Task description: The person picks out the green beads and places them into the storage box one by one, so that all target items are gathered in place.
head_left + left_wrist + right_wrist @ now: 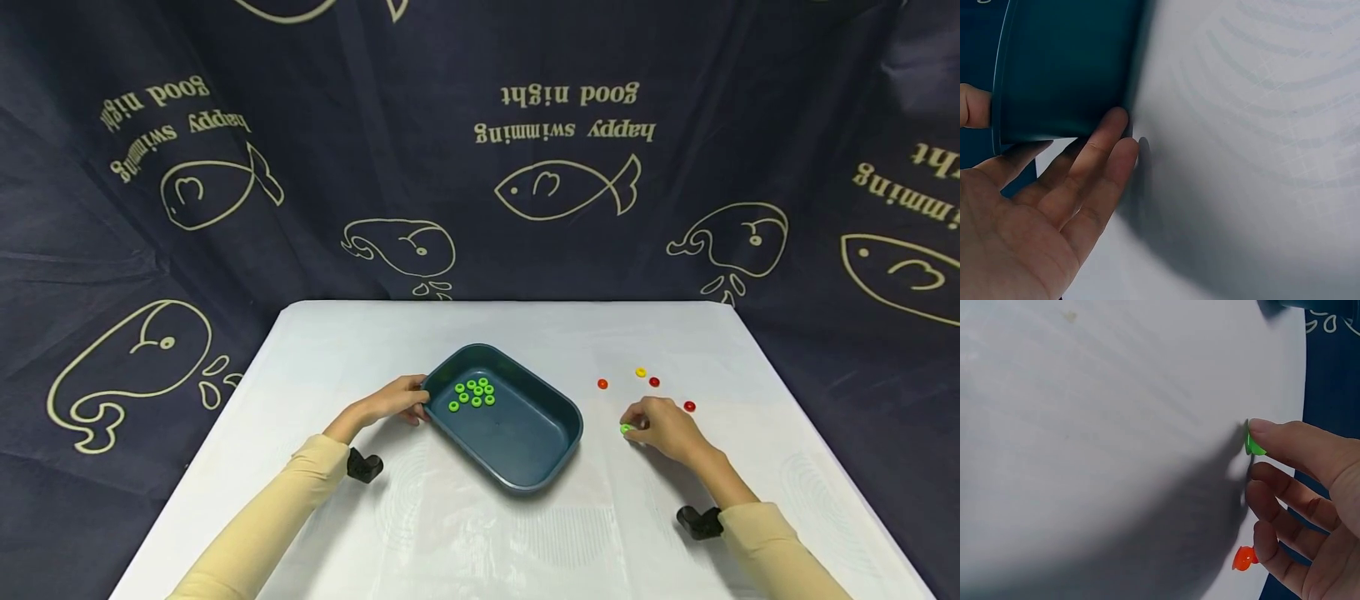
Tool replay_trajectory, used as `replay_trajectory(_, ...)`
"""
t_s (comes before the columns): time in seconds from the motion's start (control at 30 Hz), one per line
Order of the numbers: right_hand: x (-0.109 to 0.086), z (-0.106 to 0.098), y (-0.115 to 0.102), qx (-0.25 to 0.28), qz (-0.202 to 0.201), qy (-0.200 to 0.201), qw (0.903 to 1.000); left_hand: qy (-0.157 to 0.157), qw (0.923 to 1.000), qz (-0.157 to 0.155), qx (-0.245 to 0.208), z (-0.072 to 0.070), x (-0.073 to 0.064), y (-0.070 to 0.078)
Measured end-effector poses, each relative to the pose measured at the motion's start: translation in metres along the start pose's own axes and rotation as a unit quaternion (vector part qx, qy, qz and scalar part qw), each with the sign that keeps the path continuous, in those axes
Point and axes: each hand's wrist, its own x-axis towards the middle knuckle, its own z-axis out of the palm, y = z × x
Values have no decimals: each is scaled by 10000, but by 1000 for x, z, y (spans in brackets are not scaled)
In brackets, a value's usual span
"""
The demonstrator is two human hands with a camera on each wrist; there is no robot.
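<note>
A dark teal plastic tray (525, 417) sits slantwise on the white table. My left hand (399, 398) grips its left end; in the left wrist view the thumb (975, 107) lies at the rim and the fingertips (1110, 125) touch the outer wall. Several small green rings (478, 391) lie in the tray's far left part. To the right of the tray, my right hand (663, 427) is low over the table. Its thumb (1272, 432) touches another green ring (1254, 446), while the bent index finger stays a little apart from it.
Beyond my right hand lie an orange ring (602, 384), a yellow ring (641, 372) and two red rings, one nearer the tray (655, 382) and one farther right (689, 407). A dark patterned cloth (570, 250) hangs behind the table (360, 333).
</note>
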Motion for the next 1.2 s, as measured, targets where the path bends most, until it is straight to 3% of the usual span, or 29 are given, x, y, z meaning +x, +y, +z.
replay_trajectory(0.3,11,-17,-7,23,-40,4,10000,33,10000,55,13,0,-2,1)
replay_trajectory(0.63,37,-33,-31,-109,-290,186,9993,67,9999,112,11,-1,-2,0)
replay_trajectory(0.93,70,-43,-76,-84,-607,271,9977,38,9999,148,37,-1,-3,-1)
replay_trajectory(1.2,96,-33,-120,-58,-973,260,9949,8,10000,96,-15,1,1,-3)
